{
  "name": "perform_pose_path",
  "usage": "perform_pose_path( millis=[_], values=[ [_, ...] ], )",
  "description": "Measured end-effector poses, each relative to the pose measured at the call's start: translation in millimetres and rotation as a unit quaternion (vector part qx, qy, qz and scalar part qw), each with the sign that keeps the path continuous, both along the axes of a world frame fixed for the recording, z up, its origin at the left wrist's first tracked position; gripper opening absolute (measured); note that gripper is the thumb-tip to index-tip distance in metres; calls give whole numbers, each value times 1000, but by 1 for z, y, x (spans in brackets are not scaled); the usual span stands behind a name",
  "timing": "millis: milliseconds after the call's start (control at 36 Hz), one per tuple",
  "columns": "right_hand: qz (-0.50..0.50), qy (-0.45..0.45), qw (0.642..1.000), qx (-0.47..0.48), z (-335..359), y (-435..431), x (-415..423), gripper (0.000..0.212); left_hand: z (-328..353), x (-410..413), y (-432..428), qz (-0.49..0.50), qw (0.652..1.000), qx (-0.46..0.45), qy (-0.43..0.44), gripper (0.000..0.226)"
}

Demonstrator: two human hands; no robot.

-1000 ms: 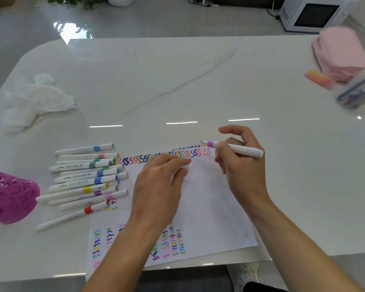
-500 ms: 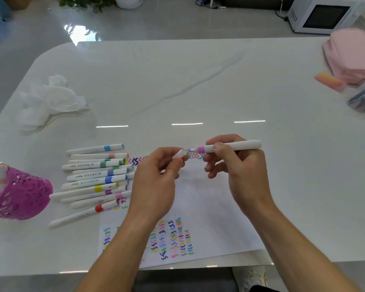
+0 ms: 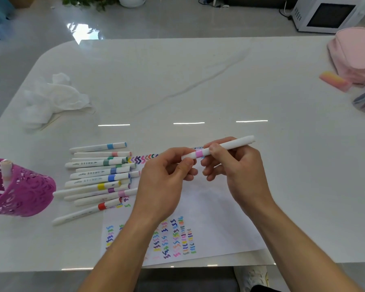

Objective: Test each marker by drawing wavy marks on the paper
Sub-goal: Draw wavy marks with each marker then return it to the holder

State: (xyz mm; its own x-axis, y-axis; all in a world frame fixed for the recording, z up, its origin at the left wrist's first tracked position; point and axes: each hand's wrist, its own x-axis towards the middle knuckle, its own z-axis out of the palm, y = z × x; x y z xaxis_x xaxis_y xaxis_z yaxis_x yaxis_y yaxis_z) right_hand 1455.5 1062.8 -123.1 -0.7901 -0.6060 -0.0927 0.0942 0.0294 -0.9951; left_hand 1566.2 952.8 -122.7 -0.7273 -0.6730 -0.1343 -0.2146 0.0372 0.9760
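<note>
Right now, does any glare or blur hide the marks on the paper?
Head view: light streaks glare off the glossy table beyond the paper, not on it; the wide lens bows the table's edge; the marks are legible, though the left hand and right hand, holding the marker, cover some of the top row.

On the bench, paper lies before me, markers at its left edge, the holder farther left, a pouch far right.
</note>
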Motion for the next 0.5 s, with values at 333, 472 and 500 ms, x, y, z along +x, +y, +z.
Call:
perform_pose_path(
  millis=[333, 472, 500],
  values=[
    [18, -81, 995, -50, 4, 0, 2, 21, 0, 1, 1, 4, 999, -32, 21, 20],
    [23, -89, 994, -50, 0, 2, 2, 21, 2, 1, 3, -2, 998, -46, 29, 21],
    [24, -91, 994, -48, 0, 3, 2, 22, 3, 1, 3, -2, 998, -50, 31, 21]
  ],
)
